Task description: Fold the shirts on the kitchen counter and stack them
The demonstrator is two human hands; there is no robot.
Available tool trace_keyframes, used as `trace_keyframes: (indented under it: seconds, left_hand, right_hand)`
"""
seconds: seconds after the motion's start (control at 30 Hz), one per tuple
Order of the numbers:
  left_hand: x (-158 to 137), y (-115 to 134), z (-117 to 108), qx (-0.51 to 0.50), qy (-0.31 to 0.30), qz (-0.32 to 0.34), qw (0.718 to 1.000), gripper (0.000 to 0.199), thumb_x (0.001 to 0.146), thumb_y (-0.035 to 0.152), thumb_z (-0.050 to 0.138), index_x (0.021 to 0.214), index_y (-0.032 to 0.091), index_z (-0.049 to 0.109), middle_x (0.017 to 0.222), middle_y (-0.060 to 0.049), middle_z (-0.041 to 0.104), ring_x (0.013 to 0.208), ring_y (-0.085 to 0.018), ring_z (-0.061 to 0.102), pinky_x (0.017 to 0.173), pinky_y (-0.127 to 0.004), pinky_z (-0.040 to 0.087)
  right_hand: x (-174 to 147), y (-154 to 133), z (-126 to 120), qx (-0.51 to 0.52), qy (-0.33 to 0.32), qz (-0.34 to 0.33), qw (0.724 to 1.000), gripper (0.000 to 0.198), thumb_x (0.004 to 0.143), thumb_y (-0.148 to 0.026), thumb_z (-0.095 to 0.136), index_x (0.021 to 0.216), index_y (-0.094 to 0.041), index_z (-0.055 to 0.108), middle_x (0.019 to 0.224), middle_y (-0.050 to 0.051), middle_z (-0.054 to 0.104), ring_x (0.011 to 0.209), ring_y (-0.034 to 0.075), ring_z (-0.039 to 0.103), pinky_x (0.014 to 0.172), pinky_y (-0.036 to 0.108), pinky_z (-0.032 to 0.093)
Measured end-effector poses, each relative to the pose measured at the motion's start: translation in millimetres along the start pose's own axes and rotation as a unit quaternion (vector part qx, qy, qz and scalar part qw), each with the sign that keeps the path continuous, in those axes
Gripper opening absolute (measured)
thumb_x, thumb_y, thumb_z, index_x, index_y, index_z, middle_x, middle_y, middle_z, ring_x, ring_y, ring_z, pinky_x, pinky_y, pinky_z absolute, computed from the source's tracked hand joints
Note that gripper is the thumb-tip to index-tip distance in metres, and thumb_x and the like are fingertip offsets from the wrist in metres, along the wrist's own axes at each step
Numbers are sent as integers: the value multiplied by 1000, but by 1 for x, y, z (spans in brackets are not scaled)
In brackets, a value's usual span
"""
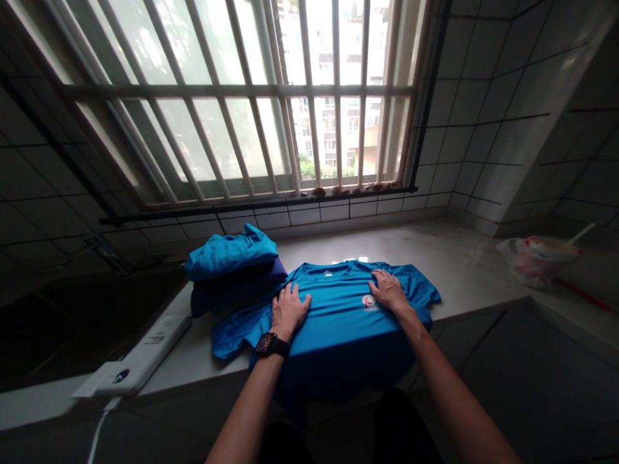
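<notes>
A blue T-shirt (pixel 333 322) lies front side up on the light countertop, its collar toward the window and its lower part hanging over the front edge. My left hand (pixel 289 309) rests flat on the left chest of the shirt as I see it, fingers spread. A dark smartwatch (pixel 271 345) is on that wrist. On the other side, my right hand (pixel 389 290) lies on the cloth near the shoulder, fingers stretched out, just above a small white and red chest print (pixel 369 302). Neither hand grips the fabric.
Left of the shirt stands a pile of folded blue and dark clothes (pixel 236 258). A white power strip (pixel 140 361) with a cable lies beside the dark sink (pixel 62 316). A plastic bag (pixel 536 261) sits at the right. Behind the countertop (pixel 464 258) is a barred window (pixel 271 96).
</notes>
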State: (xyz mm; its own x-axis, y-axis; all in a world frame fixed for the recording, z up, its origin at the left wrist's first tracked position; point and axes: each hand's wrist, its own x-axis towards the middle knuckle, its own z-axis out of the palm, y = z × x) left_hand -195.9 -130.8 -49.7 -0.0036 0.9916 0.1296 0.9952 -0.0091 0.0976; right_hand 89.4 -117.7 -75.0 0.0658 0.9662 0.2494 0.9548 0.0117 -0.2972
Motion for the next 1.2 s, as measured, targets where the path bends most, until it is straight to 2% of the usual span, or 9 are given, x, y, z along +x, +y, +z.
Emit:
trace_keyframes:
  seconds: [0.17, 0.3, 0.37, 0.63, 0.97, 1.2]
  left_hand:
    - [0, 0, 2, 4, 5, 0, 1000, 61, 99, 46, 34, 148, 12, 47, 156, -17, 44, 141, -30, 44, 114, -45, 37]
    - [1, -2, 5, 0, 10, 4, 1000, 61, 99, 46, 34, 147, 11, 47, 156, -18, 45, 141, -31, 44, 114, -45, 38]
    - [2, -2, 6, -3, 11, 6, 1000, 62, 99, 46, 34, 147, 11, 47, 156, -18, 45, 141, -31, 44, 113, -46, 38]
    - [1, -2, 3, -1, 7, 4, 1000, 60, 99, 46, 34, 147, 14, 48, 156, -17, 45, 140, -30, 45, 112, -45, 38]
    - [1, -2, 4, -1, 7, 4, 1000, 61, 98, 46, 33, 147, 12, 47, 156, -18, 45, 140, -30, 44, 113, -46, 38]
    - [0, -1, 3, 4, 6, 4, 1000, 61, 99, 47, 33, 148, 13, 47, 156, -18, 44, 140, -30, 45, 113, -45, 38]
  right_hand:
    - [-2, -4, 0, -18, -13, 14, 1000, 48, 100, -30, 41, 143, -14, 54, 156, 16, 45, 147, 26, 37, 122, 45, 22]
    - [-2, -6, -1, -47, -25, 43, 998, 53, 101, -32, 39, 147, -7, 49, 160, 21, 36, 151, 29, 28, 123, 52, 14]
    - [-2, -6, -1, -50, -30, 45, 997, 55, 101, -33, 38, 147, -5, 47, 160, 21, 36, 151, 29, 27, 123, 51, 14]
    - [-1, -6, -2, -41, -35, 46, 997, 52, 102, -33, 38, 147, -12, 49, 159, 15, 40, 150, 24, 31, 122, 43, 22]
    - [-3, -4, -3, -29, -41, -10, 999, 48, 102, -34, 34, 146, -27, 52, 160, 2, 41, 151, 27, 28, 122, 55, 19]
    - [-3, -5, -3, -38, -36, -6, 999, 48, 101, -36, 36, 144, -23, 55, 159, 7, 43, 150, 25, 30, 122, 52, 19]
